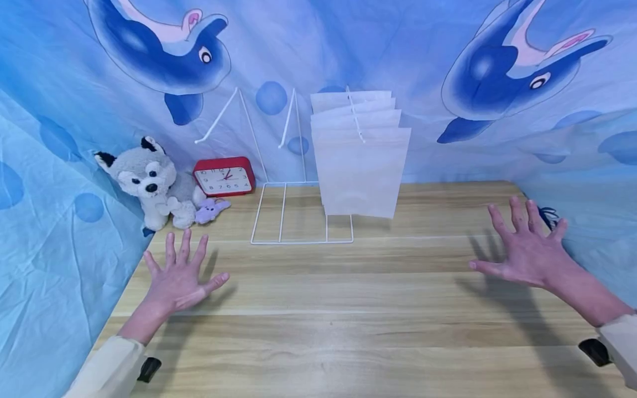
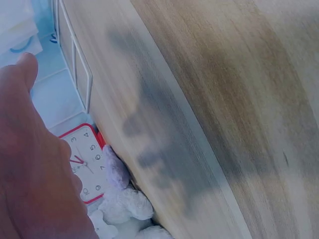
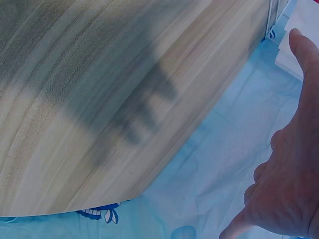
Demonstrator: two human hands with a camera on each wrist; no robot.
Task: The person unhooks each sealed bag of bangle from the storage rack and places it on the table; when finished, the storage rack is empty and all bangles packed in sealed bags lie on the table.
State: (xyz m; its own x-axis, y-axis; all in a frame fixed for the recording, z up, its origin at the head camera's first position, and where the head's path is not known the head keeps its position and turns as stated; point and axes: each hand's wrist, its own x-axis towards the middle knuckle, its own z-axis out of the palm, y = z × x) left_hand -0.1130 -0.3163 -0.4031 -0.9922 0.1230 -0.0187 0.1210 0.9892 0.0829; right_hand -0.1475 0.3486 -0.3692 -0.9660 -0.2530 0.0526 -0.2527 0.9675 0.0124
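Note:
My left hand [image 1: 178,283] hovers over the left part of the wooden table, fingers spread and holding nothing. Over the table's right side, my right hand [image 1: 530,251] is likewise spread, with its shadow beneath it. Between them, farther back, stands a white wire rack [image 1: 302,242] with upright prongs. Several white translucent bags [image 1: 362,171] hang in a row from its right prong; the left and middle prongs carry nothing. In the left wrist view, the left thumb [image 2: 27,69] shows in front of the rack and bags.
A grey and white plush dog [image 1: 149,177] sits at the table's back left, with a small purple plush [image 1: 211,210] at its feet. Beside it stands a red alarm clock [image 1: 225,178]. A blue dolphin-print cloth [image 1: 398,50] hangs behind the wooden table [image 1: 318,331].

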